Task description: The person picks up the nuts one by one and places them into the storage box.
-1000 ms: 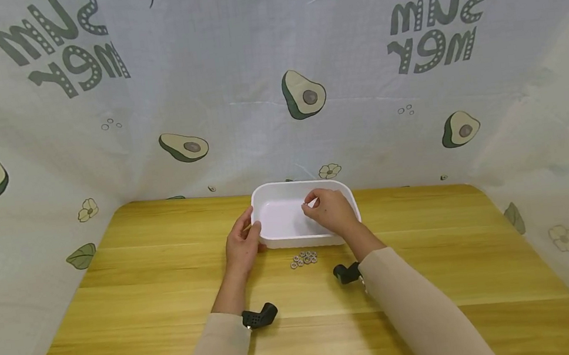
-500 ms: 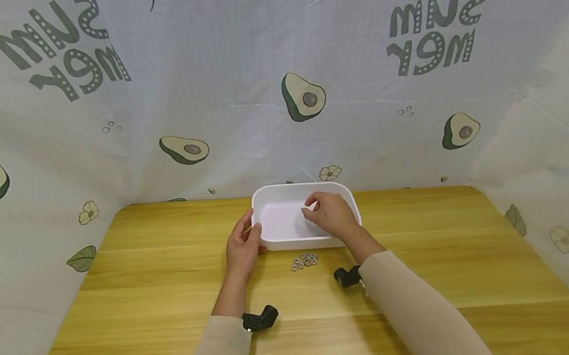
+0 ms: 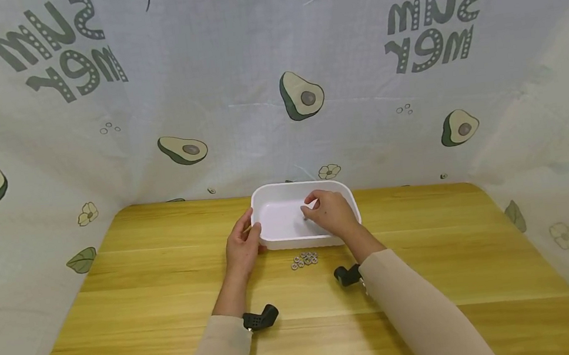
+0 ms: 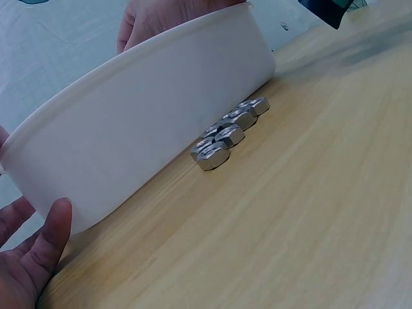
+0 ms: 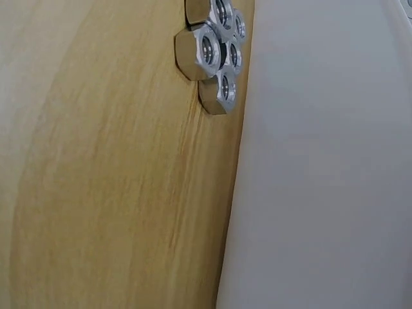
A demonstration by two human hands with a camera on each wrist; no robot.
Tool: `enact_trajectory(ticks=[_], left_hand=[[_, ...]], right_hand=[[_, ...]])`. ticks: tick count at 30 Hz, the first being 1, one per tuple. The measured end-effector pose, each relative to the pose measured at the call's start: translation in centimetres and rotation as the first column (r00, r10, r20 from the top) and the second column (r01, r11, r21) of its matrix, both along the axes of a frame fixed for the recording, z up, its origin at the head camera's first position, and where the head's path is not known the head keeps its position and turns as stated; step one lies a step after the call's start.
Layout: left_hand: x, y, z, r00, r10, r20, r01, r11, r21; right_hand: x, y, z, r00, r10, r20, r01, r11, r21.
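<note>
A white rectangular tray [image 3: 284, 241] stands on the wooden table, its inside facing up. My left hand [image 3: 242, 251] holds its left end, thumb at the near corner and fingers along the side; the left wrist view shows the thumb [image 4: 58, 225] against the outer wall. My right hand [image 3: 330, 213] reaches over the near rim into the tray, thumb and index finger curved toward each other. A tiny grey speck shows just under those fingertips; I cannot tell whether they pinch anything. Several shiny hex nuts [image 3: 304, 260] lie bunched on the table before the tray.
The wooden table [image 3: 171, 298] meets an avocado-print cloth [image 3: 241, 88] behind the tray and at both sides. A black wrist mount [image 3: 261, 318] sits on the left wrist, another black mount [image 3: 348, 275] on the right. In the right wrist view the nuts [image 5: 206, 51] lie close to the tray wall.
Both hands, the tray and the nuts on the table keep their places. A small grey speck shows below the right fingertips now, where none was visible before.
</note>
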State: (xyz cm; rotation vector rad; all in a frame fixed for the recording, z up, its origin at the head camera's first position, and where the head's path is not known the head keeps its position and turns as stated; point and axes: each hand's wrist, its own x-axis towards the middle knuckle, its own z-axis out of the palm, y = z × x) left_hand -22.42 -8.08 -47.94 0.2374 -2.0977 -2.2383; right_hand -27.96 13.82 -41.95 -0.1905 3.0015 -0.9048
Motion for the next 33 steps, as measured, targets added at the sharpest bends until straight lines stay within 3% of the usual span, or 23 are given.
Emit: enact_trajectory(ticks=[13, 33], left_hand=[[0.0, 0.1, 0.1, 1.000, 0.003, 0.003, -0.003, 1.000, -0.001], [0.2, 0.1, 0.2, 1.000, 0.004, 0.013, -0.004, 1.000, -0.006]], right_hand=[[1.1, -0.2, 2.1, 0.998, -0.013, -0.057, 0.013, 1.000, -0.015], [6.1, 0.7, 2.2, 0.994, -0.105, -0.044, 0.093, 0.972, -0.215]])
